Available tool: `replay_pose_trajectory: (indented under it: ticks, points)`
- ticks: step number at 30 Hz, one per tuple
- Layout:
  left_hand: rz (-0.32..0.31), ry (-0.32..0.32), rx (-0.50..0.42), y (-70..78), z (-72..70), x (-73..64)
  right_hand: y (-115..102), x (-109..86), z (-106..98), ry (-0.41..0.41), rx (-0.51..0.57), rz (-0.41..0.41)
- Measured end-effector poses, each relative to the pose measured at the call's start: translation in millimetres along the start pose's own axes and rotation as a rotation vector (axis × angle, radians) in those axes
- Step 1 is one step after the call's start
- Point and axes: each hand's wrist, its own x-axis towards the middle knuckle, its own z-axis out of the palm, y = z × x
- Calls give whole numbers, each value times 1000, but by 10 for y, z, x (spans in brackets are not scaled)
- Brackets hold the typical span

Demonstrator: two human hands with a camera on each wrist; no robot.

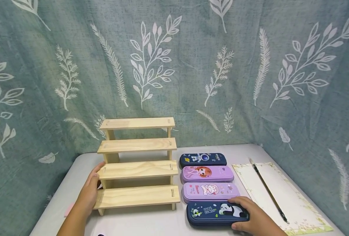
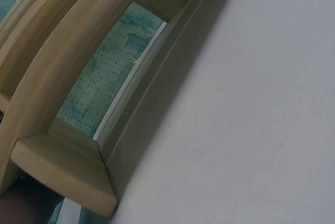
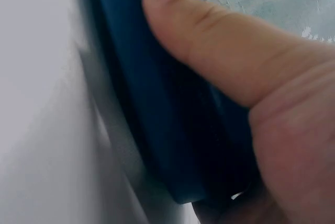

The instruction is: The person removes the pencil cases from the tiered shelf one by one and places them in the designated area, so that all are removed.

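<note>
A four-tier wooden step rack (image 1: 139, 168) stands on the left of the table. My left hand (image 1: 88, 190) holds its left side by the lower tiers, some fingers hidden behind the wood. In the left wrist view the rack's legs and boards (image 2: 63, 169) fill the left half. To the right, my right hand (image 1: 252, 213) grips the right end of a dark blue pencil case (image 1: 206, 211) with a panda on its lid. In the right wrist view the thumb (image 3: 209, 35) lies along the blue case (image 3: 157, 103), the other fingers mostly hidden.
Behind the panda case lie a lilac bunny pencil case (image 1: 196, 193), a purple girl pencil case (image 1: 189, 173) and a navy space pencil case (image 1: 217, 159), in a column. A brush (image 1: 267, 188) rests on a floral-bordered sheet (image 1: 251, 173) at right. A leaf-patterned curtain (image 1: 186, 82) hangs behind.
</note>
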Motion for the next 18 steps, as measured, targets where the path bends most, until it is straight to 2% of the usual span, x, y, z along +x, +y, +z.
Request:
replay_pose_trajectory:
  ticks: [8,12,14,18]
  points:
    - [-1,-12,-1,-15,-10,-1,-39,-29,22,-11,-42,93]
    - [-4,-17,0,-25,-24,-6,-92,-15,22,9,-53,103]
    - [-9,-10,0,-24,-39,-13,-125,8,-1,-13,-22,120]
    - [-10,13,23,-1,-70,-44,-186,68,-115,-79,85,208]
